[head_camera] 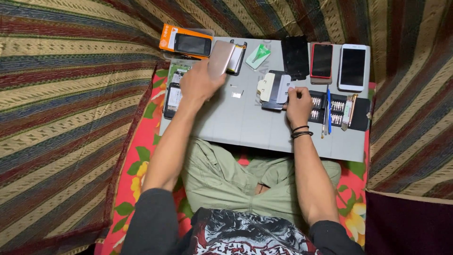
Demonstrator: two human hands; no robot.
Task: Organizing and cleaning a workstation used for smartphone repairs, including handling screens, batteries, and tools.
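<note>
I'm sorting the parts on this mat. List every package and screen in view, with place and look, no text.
Orange phone box: mat's far left corner, rectangular, phone pictured on it.
Green packet: far middle, small, tilted.
Black screen panel: far centre-right, dark.
Red-edged phone: right of it, screen dark.
White phone: far right, screen dark.
Opened phone: left edge, beside the left hand, which holds a beige back cover.

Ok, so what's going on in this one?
A person sits cross-legged with a grey work mat across the lap. The left hand holds up a gold phone back cover. The right hand rests beside an opened phone, at the edge of a black screwdriver bit set. A red phone, a white phone, a black screen panel and an orange phone box lie along the mat's far edge.
</note>
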